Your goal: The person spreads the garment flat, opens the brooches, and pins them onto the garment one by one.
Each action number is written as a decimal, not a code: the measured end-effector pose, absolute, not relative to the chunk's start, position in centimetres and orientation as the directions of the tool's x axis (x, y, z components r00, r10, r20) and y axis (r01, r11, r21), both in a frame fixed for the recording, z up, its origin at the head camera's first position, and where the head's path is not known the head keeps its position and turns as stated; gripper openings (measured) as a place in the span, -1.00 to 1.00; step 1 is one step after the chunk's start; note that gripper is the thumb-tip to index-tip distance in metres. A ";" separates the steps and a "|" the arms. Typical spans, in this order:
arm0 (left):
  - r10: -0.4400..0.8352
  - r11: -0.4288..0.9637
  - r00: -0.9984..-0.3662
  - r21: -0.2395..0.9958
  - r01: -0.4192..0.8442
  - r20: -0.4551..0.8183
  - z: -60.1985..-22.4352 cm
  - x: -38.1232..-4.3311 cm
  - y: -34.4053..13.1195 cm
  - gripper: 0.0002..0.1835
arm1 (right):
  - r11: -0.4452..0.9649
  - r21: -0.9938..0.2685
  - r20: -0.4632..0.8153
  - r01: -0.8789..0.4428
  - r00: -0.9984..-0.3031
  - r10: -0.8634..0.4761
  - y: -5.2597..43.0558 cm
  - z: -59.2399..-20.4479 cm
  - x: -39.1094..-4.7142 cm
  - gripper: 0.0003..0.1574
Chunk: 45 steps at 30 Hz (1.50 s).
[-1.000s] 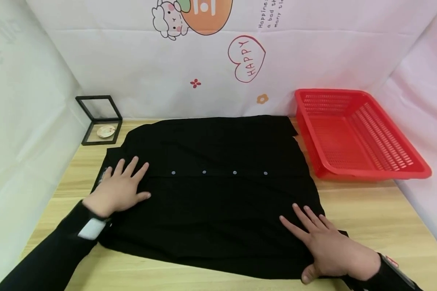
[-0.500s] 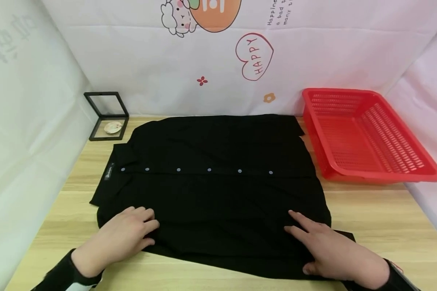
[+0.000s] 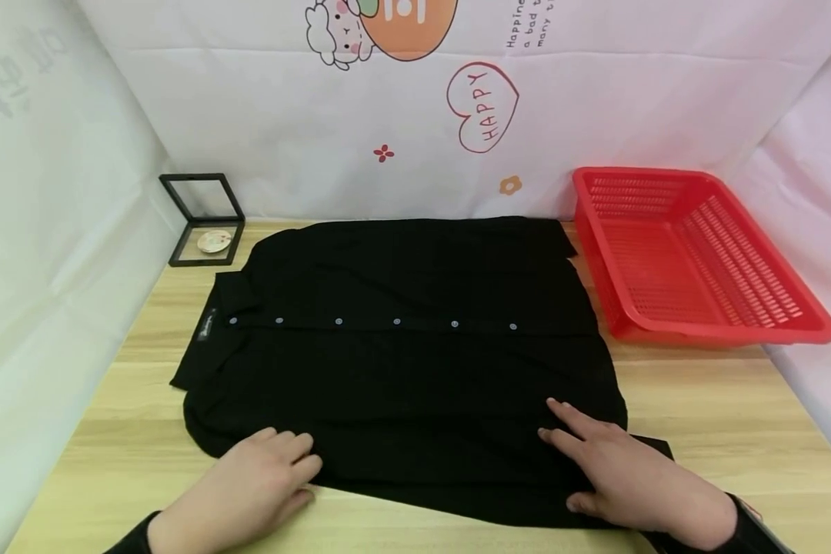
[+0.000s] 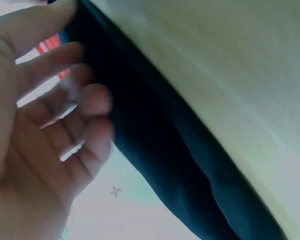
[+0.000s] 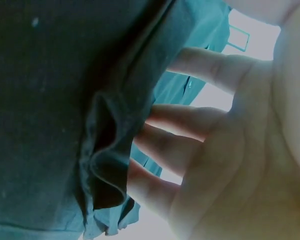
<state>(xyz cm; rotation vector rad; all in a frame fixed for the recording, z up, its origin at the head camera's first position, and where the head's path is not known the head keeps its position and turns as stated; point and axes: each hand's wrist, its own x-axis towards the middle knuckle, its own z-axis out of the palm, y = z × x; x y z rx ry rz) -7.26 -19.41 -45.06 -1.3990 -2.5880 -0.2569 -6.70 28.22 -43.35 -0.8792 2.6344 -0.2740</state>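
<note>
I look forward and down through the head camera from the near side of the table [image 3: 727, 415], its far edge in view. The wrist cameras sit close in, palm side, at the left hand [image 4: 42, 145] and the right hand [image 5: 225, 145], facing out along the fingers [image 5: 170, 148]. All three share the black shirt [image 3: 402, 377]; head and left wrist share the small red flower [image 3: 384, 153].

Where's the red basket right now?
In the head view, the red basket sits toward the back right of the table, just right of the black shirt and farther back than the right hand.
</note>
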 end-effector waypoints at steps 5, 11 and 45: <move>0.834 0.533 -0.519 -0.032 0.845 0.185 -45.6 -7.1 -18.8 -0.78 | 0.790 -0.271 -0.256 -0.550 -0.750 -0.610 28.3 -43.3 -6.8 -0.09; 0.826 0.534 -0.519 -0.015 0.845 0.219 -45.7 -7.4 -18.8 -0.77 | 0.793 -0.255 -0.251 -0.554 -0.754 -0.607 28.4 -43.0 -7.0 -0.14; 0.369 0.929 -0.929 -0.008 0.369 0.036 -45.8 -8.3 -25.8 -0.80 | 0.821 -0.285 -0.312 -0.495 -0.762 -0.568 28.7 -42.9 -6.8 -0.24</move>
